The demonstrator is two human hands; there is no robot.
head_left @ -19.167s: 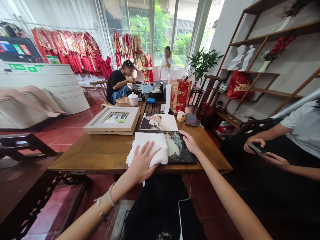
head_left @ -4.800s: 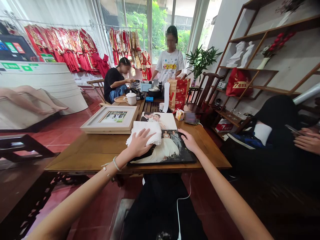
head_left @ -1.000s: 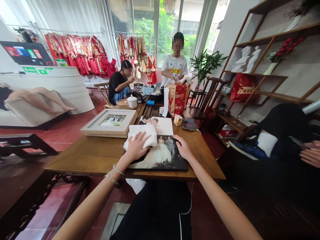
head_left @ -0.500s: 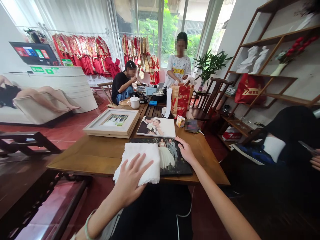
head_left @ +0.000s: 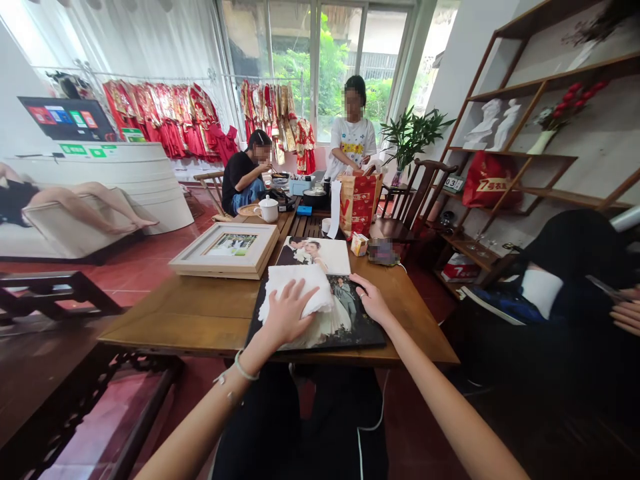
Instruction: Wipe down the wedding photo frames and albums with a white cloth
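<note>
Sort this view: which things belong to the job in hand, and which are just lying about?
In hand:
white cloth, under the left hand
dark photo panel, beneath the cloth, right hand at its edge
perhaps the pale photo panel just beyond

Seemingly lying about:
framed picture
lidded white cup
small carton

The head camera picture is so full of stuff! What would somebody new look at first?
Probably the bright red and gold clothes hanging at the back left. Next might be the white cloth under the person's left grip, because it stands out on the dark picture at the near edge of the table. The red paper bag, farther back and right of the middle, could catch the eye too.
</note>
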